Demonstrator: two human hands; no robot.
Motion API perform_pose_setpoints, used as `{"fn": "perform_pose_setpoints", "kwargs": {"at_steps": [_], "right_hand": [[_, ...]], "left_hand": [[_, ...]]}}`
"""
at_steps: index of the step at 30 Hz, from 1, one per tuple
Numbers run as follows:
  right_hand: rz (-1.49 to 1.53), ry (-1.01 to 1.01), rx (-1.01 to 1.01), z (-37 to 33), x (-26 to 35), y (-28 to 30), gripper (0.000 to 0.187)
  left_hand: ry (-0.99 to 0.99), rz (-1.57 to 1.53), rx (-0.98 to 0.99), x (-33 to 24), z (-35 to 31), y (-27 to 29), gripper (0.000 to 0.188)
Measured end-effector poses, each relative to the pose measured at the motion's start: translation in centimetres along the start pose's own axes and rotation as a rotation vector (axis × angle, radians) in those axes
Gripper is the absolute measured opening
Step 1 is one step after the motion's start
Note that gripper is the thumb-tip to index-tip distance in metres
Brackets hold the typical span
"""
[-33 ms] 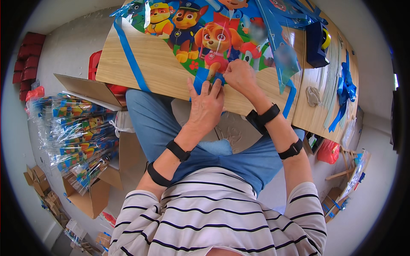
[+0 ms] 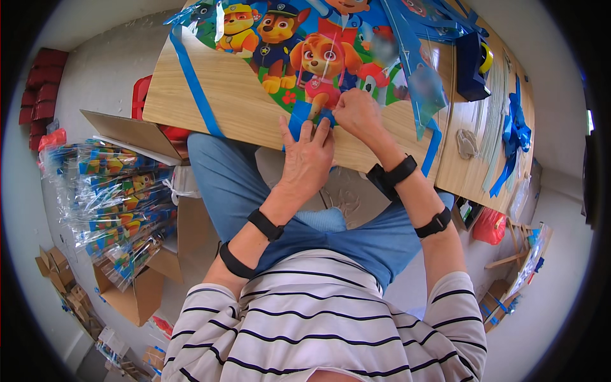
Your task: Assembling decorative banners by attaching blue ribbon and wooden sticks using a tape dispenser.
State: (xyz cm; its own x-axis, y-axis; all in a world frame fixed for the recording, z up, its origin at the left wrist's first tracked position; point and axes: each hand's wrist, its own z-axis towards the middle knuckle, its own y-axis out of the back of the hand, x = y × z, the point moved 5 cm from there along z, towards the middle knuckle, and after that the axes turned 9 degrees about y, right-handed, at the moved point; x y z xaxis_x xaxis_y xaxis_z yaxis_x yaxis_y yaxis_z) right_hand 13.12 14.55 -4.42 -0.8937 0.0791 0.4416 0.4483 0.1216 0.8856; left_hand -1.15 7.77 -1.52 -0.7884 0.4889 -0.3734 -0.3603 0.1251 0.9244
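Note:
A glossy sheet (image 2: 273, 48) printed with cartoon dogs lies over the table, its rounded lower end pointing at me. A blue strip (image 2: 298, 121) sits at that end, close to the table's near edge. My left hand (image 2: 304, 159) rests there with fingers spread, the fingertips pressing on the blue piece. Just right of them, my right hand (image 2: 359, 116) is closed in a pinch at the sheet's lower tip. Whatever its fingers grip is hidden behind the knuckles. Blue ribbons hang beside the sheet, one on the left (image 2: 194, 83) and one on the right (image 2: 433, 149).
On the wooden table (image 2: 394, 137), a dark blue tape dispenser (image 2: 470, 70) stands at right, near thin pale rods (image 2: 498, 121), a blue ribbon bundle (image 2: 515, 130) and a beige coil (image 2: 466, 143). At left, a cardboard box (image 2: 137, 299) is beside several clear-wrapped printed packs (image 2: 121, 197).

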Motion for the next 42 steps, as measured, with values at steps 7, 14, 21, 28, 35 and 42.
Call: {"fn": "perform_pose_setpoints", "kwargs": {"at_steps": [7, 14, 21, 28, 35, 42], "right_hand": [[-0.050, 0.032, -0.067, -0.2, 0.4, 0.1, 0.017], [-0.049, 0.000, -0.097, -0.1, 0.6, 0.0, 0.017], [-0.049, -0.030, -0.052, 0.0, 0.6, 0.2, 0.019], [-0.068, -0.025, -0.053, 0.0, 0.9, 0.3, 0.020], [-0.093, -0.039, -0.011, -0.2, 0.7, 0.7, 0.022], [0.053, -0.171, 0.090, -0.4, -2.2, 1.4, 0.040]], "left_hand": [[-0.007, 0.004, -0.012, 0.0, -0.1, -0.1, 0.062], [-0.005, 0.007, -0.013, 0.1, -0.1, -0.1, 0.062], [-0.042, -0.026, -0.044, -0.4, -0.5, 1.2, 0.061], [-0.066, 0.017, 0.007, 1.0, 1.6, 0.8, 0.071], [-0.102, 0.087, 0.032, 1.1, 1.9, 0.5, 0.076], [-0.098, 0.086, 0.052, 1.0, 2.1, 0.7, 0.077]]}}
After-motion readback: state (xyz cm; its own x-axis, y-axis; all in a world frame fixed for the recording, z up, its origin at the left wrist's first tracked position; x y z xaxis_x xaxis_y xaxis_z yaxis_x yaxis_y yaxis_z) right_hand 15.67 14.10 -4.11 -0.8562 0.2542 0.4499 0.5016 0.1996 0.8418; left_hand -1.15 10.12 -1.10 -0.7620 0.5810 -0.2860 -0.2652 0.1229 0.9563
